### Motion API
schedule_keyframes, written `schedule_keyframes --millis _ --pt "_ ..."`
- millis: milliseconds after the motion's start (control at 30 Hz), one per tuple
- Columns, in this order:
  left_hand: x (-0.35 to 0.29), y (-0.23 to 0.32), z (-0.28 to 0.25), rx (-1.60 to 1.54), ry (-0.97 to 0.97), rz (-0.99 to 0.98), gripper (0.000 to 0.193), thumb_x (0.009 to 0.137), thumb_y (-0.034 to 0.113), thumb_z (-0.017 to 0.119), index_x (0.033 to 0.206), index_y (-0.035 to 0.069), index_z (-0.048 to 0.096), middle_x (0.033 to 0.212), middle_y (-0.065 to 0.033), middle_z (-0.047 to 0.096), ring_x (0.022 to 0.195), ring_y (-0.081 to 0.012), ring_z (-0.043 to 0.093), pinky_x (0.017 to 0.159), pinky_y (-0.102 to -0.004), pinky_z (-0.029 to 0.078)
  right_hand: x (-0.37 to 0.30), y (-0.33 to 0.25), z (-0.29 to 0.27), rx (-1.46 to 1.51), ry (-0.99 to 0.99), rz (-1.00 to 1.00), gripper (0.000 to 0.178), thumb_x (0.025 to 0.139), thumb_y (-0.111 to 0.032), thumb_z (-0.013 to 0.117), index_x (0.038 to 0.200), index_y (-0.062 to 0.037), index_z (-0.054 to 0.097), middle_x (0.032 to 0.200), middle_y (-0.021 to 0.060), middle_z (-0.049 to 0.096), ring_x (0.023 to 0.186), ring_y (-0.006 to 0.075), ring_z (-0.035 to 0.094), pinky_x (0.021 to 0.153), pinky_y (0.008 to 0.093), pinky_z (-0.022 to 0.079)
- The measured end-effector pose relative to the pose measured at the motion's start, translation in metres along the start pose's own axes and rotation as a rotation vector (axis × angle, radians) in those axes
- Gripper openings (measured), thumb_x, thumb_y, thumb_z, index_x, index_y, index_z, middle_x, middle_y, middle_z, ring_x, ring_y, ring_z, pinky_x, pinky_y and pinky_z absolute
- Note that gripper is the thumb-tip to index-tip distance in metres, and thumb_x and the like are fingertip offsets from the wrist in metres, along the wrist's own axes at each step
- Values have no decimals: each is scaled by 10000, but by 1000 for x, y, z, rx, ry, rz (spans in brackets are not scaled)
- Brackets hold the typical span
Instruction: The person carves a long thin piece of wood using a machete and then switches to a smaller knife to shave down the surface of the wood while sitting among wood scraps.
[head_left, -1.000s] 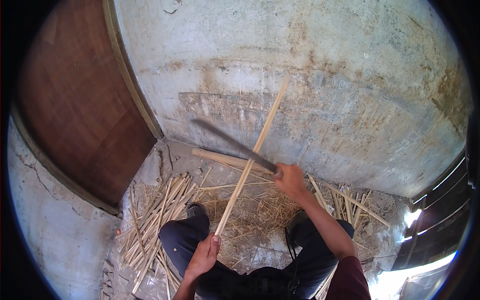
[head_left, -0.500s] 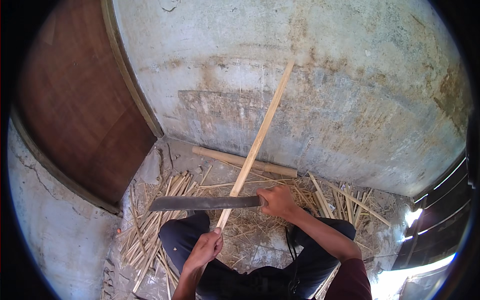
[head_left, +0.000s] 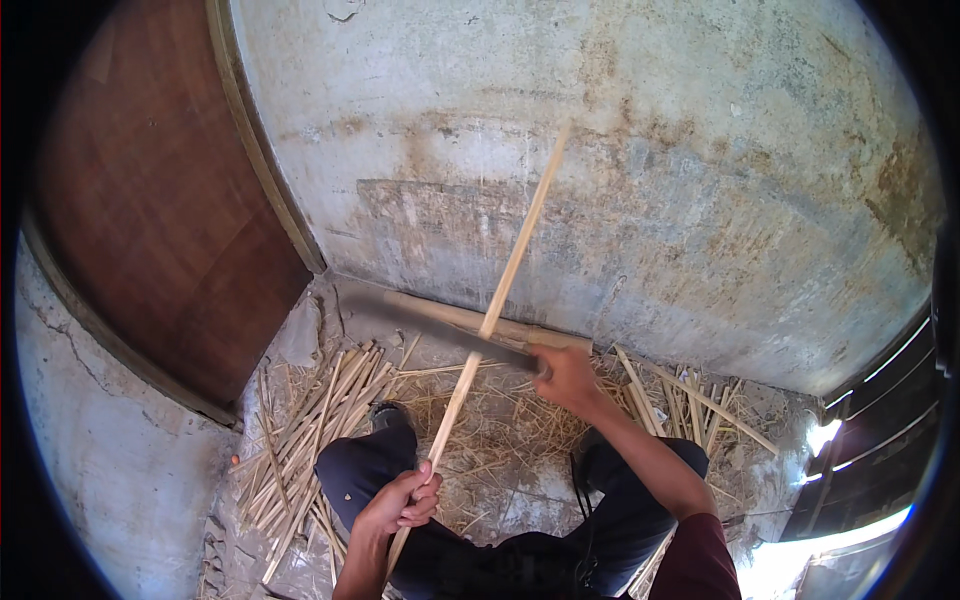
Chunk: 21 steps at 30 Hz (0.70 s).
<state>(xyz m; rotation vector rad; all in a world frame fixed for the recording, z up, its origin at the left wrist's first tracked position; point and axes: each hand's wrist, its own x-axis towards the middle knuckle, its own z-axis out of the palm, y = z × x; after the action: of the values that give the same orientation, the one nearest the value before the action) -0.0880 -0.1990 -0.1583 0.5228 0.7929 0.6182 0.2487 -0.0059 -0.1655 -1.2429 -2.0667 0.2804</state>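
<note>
A long, pale bamboo strip (head_left: 457,405) slants up from my lap toward the wall. My left hand (head_left: 402,498) is closed around its lower part, and a short end sticks out below the fist. In my right hand (head_left: 565,375) is the handle of a machete, gripped in a closed fist. Its dark machete blade (head_left: 425,326), blurred by motion, points left and crosses the strip beyond my left hand. Whether the edge touches the strip at this instant I cannot make out.
Split sticks (head_left: 300,455) lie heaped left of my knees, with another bunch (head_left: 690,400) to the right. A round bamboo pole (head_left: 525,332) rests along the foot of the stained wall (head_left: 640,220). Thin shavings (head_left: 510,430) litter the floor. A brown door (head_left: 170,210) stands at left.
My right hand and the machete have moved away from me along the strip, the blade tip swinging upward. My left hand is slightly lower, and more of the strip now extends below it.
</note>
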Motion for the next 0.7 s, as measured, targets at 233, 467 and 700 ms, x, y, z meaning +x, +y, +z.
schedule_keyframes --millis 233,467,700 --pt "18 -6 -16 -247 -300 -101 545 1130 577 425 753 184 385 491 60 288 385 -35 220 337 -212 183 -14 -29 11 28 -101 -260 279 645 -154 726 923 -161 702 673 99 681 610 346 692 555 463 531" --pt "5 -17 -26 -211 -283 -149 559 1119 618 406 743 204 382 480 74 266 388 -37 208 350 -219 167 6 -11 -2 -5 -37 -200 237 687 -152 762 919 -114 732 674 142 677 622 368 691 586 463 535" --pt "18 -23 -18 -272 -358 -161 587 1113 643 384 728 201 385 478 64 308 389 -50 262 370 -231 232 23 -1 -20 64 125 58 235 759 -113 748 985 -50 748 694 206 661 678 420 698 626 481 544"
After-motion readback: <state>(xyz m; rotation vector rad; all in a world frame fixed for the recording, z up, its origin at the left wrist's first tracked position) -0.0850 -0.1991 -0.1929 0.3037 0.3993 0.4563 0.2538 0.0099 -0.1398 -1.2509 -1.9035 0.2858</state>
